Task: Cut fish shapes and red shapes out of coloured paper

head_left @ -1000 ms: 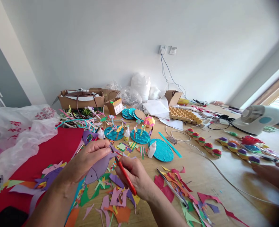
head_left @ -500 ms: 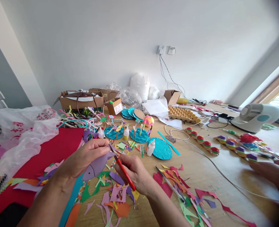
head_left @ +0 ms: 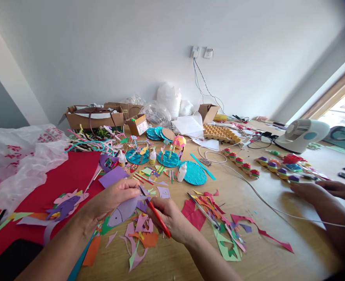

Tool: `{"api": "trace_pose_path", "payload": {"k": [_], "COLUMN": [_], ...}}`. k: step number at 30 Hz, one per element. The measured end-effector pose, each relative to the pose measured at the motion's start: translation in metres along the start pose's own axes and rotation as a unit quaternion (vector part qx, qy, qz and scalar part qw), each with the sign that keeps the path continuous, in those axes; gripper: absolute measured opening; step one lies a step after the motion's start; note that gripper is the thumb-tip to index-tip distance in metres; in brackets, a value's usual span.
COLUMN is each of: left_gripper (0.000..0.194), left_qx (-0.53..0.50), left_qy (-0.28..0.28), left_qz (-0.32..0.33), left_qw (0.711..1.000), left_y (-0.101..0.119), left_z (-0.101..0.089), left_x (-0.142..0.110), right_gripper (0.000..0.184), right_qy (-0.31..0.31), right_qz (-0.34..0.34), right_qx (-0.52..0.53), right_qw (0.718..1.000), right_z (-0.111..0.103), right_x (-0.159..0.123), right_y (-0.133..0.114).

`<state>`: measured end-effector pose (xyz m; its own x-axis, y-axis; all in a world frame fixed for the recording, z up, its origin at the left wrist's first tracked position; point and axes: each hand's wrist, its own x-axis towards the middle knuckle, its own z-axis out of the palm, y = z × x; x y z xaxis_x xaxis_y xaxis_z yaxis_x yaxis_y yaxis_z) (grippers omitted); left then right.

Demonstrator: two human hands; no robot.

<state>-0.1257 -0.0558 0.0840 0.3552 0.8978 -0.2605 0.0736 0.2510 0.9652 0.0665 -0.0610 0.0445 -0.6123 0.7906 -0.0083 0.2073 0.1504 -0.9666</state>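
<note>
A purple paper fish (head_left: 122,212) with a drawn eye and gill line is pinched in my left hand (head_left: 120,195) by its tail end. My right hand (head_left: 168,216) is closed round the red handles of a pair of scissors (head_left: 157,216). Their blades meet the paper by the tail, close to my left fingertips. Under and around both hands lie coloured paper offcuts (head_left: 144,236). A purple paper sheet (head_left: 112,177) lies just beyond my left hand, and several cut paper fish (head_left: 65,207) are piled on red paper (head_left: 51,177) to the left.
White glue bottles (head_left: 182,172) and blue discs (head_left: 194,173) stand mid-table. Another pair of scissors (head_left: 203,210) lies right of my hand. Another person's hands (head_left: 319,195) rest at the right near egg-carton caterpillars (head_left: 278,169). A white cable (head_left: 266,207) crosses the table; a fan (head_left: 303,136) stands behind.
The view has shifted a little, so the table contents sit slightly higher and further left. A small purple piece with a drawn face now shows beyond my hands. Both hands keep their holds.
</note>
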Motion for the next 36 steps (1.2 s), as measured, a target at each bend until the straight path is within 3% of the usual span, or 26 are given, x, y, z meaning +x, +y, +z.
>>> {"api": "trace_pose_path", "payload": {"k": [6,9,12,17,20,25,28,32,36], "left_gripper": [0.03,0.033,0.033,0.031,0.026,0.015,0.012,0.012,0.01], "left_qx": [0.028,0.037,0.037,0.043,0.072,0.158,0.2,0.295,0.317], "left_qy": [-0.029,-0.017,0.013,0.023,0.017,0.034,0.021,0.02,0.01], "left_qz": [-0.039,-0.041,-0.036,-0.028,-0.021,0.055,0.075,0.099,0.127], "left_qw": [0.998,0.998,0.999,0.998,0.997,0.985,0.977,0.95,0.94], "left_y": [-0.032,-0.033,-0.027,-0.017,-0.013,-0.007,0.002,0.014,0.021], "left_z": [0.003,-0.002,-0.007,-0.008,-0.007,-0.008,-0.009,-0.009,-0.01], "left_x": [0.009,0.011,0.011,0.013,0.015,0.018,0.019,0.022,0.023], "right_gripper": [0.042,0.043,0.042,0.047,0.05,0.044,0.037,0.025,0.019], "right_qy": [-0.009,0.014,-0.003,-0.02,0.017,0.088,0.119,0.097,0.08], "right_qz": [0.129,0.153,0.159,0.137,0.113,0.04,-0.001,-0.04,-0.069], "right_qx": [0.08,0.092,0.083,0.082,0.08,0.086,0.038,-0.096,-0.199], "right_qw": [0.988,0.984,0.984,0.987,0.99,0.992,0.992,0.99,0.974], "right_z": [-0.003,-0.012,-0.023,-0.038,-0.044,-0.051,-0.051,-0.044,-0.038], "right_x": [-0.024,-0.032,-0.038,-0.04,-0.036,-0.016,0.003,0.025,0.038], "right_y": [0.031,0.037,0.038,0.028,0.019,-0.001,-0.017,-0.04,-0.048]}}
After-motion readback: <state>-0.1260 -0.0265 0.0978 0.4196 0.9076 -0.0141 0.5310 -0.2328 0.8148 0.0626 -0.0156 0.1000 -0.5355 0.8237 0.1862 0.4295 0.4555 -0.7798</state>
